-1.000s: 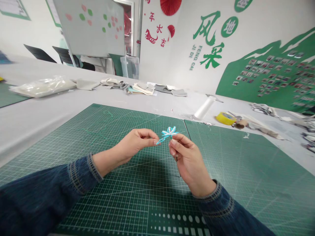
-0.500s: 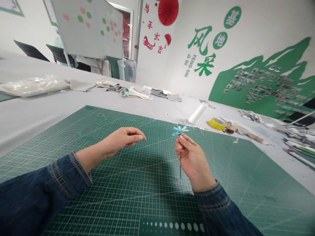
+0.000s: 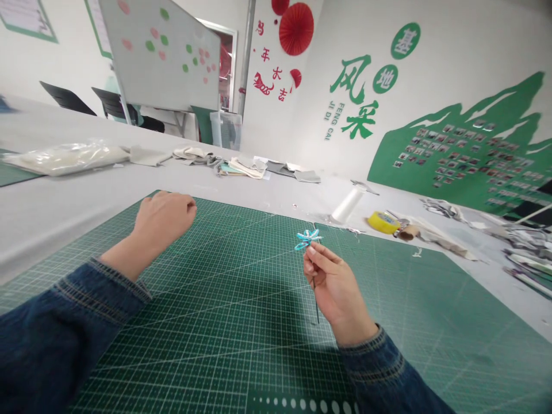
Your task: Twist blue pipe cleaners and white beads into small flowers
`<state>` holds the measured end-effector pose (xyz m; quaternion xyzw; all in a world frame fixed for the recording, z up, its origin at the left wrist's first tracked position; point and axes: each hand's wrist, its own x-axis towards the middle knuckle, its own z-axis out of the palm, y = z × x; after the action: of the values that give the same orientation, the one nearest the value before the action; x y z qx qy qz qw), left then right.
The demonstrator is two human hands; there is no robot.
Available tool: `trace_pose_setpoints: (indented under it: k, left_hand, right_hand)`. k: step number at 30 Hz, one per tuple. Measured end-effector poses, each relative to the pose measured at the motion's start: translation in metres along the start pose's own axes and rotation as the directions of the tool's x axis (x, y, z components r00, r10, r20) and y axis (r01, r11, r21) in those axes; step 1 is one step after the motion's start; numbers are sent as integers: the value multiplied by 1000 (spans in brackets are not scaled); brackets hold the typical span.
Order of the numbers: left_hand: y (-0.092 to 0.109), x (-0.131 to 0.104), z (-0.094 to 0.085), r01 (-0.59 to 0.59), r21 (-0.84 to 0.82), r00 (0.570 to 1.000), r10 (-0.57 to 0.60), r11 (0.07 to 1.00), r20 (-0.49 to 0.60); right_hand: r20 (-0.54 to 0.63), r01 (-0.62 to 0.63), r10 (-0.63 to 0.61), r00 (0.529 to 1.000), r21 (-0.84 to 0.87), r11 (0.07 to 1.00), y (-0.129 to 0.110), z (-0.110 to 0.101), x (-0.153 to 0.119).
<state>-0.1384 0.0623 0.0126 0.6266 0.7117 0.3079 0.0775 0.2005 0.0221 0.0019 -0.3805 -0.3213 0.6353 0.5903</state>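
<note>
"So, where's the blue flower point(image 3: 308, 236)?"

"In the right hand point(image 3: 333, 283), fingers pinching it just below the petals, its dark stem point(image 3: 317, 306) pointing down above the green cutting mat point(image 3: 215, 299)."

"And the left hand point(image 3: 160, 221)?"

"Over the mat's far left part (back toward us), fingers mostly hidden, so I can't tell whether they're pressed together."

Flower stem point(image 3: 317, 310) partly hidden by right hand point(image 3: 334, 282). Left hand point(image 3: 161, 219): fingertips hidden. Wall photos point(image 3: 454, 156) too small to tell.
</note>
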Motion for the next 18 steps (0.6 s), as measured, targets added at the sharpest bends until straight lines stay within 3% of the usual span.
trace_pose_setpoints:
  k: [2,4,5,7,8,9,10,12,14,18]
  left_hand:
    - [9,-3,-5,12,5,999,-12,1000,-39]
    - [16,-6,-12,92,-143,986,-70,985,150]
    - [18,-7,-16,153,-240,948,-74,959,309]
    - [15,-8,-23,274,-341,810,-25,899,586]
    - [12,-9,-26,309,-333,755,-17,891,656]
    - [8,-10,-29,321,-285,733,-46,903,679]
    - [5,-10,-31,307,-207,751,-103,929,652]
    - [-1,-9,-34,242,-3,849,-210,970,485]
    - [-2,-8,-38,201,147,917,-238,969,320]
    - [3,-4,-44,161,265,974,-197,951,113]
  right_hand:
    - [9,-8,8,1000,-13,1000,2,1,-2]
    - [16,-11,11,1000,-24,1000,2,1,-2]
    - [19,-11,12,1000,-29,1000,2,1,-3]
    - [17,-6,6,1000,-35,999,2,1,-2]
    - [10,-4,4,1000,-37,999,1,1,-2]
    - [2,-4,4,1000,-37,999,1,1,-2]
    - [-6,-5,5,1000,-37,999,1,1,-2]
    - [-12,-5,5,1000,-38,999,0,2,-1]
    - [-7,-1,1,1000,-40,999,0,2,-1]
    - [-3,7,-7,1000,-45,999,0,0,0]
